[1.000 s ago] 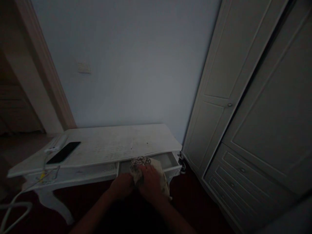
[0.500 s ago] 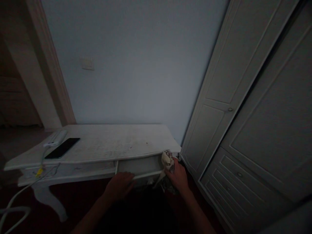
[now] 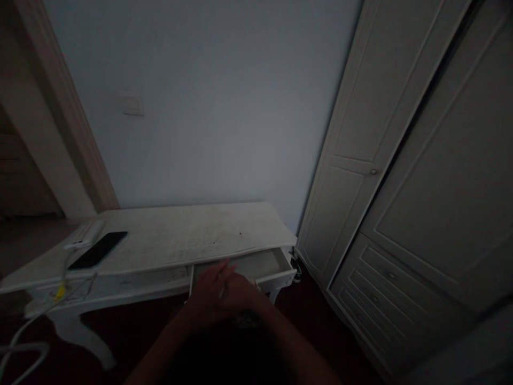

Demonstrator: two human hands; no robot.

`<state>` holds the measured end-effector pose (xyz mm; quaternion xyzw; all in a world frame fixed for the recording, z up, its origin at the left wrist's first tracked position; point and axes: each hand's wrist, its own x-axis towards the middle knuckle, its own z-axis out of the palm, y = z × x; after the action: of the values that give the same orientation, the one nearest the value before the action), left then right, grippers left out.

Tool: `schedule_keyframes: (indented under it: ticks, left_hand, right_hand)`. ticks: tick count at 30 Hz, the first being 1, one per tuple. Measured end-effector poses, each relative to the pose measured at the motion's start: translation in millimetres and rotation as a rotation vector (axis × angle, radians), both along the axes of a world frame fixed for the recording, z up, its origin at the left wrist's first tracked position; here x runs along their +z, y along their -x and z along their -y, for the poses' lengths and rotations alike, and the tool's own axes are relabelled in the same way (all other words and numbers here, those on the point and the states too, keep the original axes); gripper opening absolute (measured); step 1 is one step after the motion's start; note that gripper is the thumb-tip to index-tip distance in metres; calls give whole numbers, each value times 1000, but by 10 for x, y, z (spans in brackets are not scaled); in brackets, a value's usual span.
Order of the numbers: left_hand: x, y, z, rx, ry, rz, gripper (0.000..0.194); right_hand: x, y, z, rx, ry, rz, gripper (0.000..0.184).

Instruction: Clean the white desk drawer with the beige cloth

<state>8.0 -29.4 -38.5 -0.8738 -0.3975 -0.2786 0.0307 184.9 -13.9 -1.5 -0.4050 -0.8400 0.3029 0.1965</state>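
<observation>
My left hand (image 3: 205, 291) and my right hand (image 3: 237, 293) meet over the left front part of a pulled-out drawer (image 3: 276, 278) in the white table. Their fingers overlap in the dim light, so the left hand's grip is hidden. Beneath the right hand hangs a dark patterned part of a cloth (image 3: 246, 321); most of it is out of sight behind the hands and in shadow. The right hand appears closed around this cloth. What shows of the drawer's inside is a pale bottom.
On the white table (image 3: 192, 230) lie a black phone (image 3: 98, 250) and a white box-shaped device (image 3: 85, 235) with a cable. A white wardrobe (image 3: 348, 187) stands close on the right. Dark items (image 3: 296, 269) sit on the floor by the table's right end.
My right hand has moved left with the cloth, from the drawer's right front corner to my left hand. The drawer's right side is now uncovered. The view has shifted slightly.
</observation>
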Motion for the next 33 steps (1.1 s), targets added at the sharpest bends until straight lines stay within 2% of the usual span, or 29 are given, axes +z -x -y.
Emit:
schedule_keyframes:
  ticks: [2,5,8,9,11,13,16,19,21,24,27,29,31,33]
  left_hand:
    - [22,-53,-20,16,69,13,90]
    - [21,-92,-11,47,224,40,72]
    - [56,-46,57,93,382,51,52]
    - [83,-7,87,108,410,53,47]
    - [153,102,145,132,437,46,40]
    - [231,225,189,179,453,6,36]
    - [345,339,216,270,466,-128,36]
    - [443,259,192,313,462,-243,48]
    - [491,72,150,298,463,-291,61]
    - [542,-373,60,229,459,-323,75]
    - [589,-861,-22,161,451,-343,50]
    - [613,-1088,-48,142,430,-376,41]
    - [617,-1169,-46,142,412,-386,39]
    - [597,-1101,-23,156,420,-368,41]
  right_hand:
    - [28,-75,-97,73,47,-10,72]
    - [80,-423,-221,149,66,56,88]
    - [84,-955,-290,38,46,332,99]
    - [71,-1133,-300,-30,21,433,95]
    - [33,-1425,-296,-153,-55,594,74]
    - [-16,-1580,-266,-223,-125,665,56]
    - [-88,-1560,-210,-258,-195,676,53]
    - [-131,-1412,-197,-264,-229,685,57]
    - [-141,-1339,-211,-261,-231,690,56]
    - [-141,-1295,-230,-268,-239,700,49]
    - [-140,-1288,-231,-274,-246,707,43]
    - [-146,-1287,-225,-275,-254,705,42]
    - [-158,-1288,-220,-279,-265,700,42]
    - [-173,-1291,-218,-287,-273,696,44]
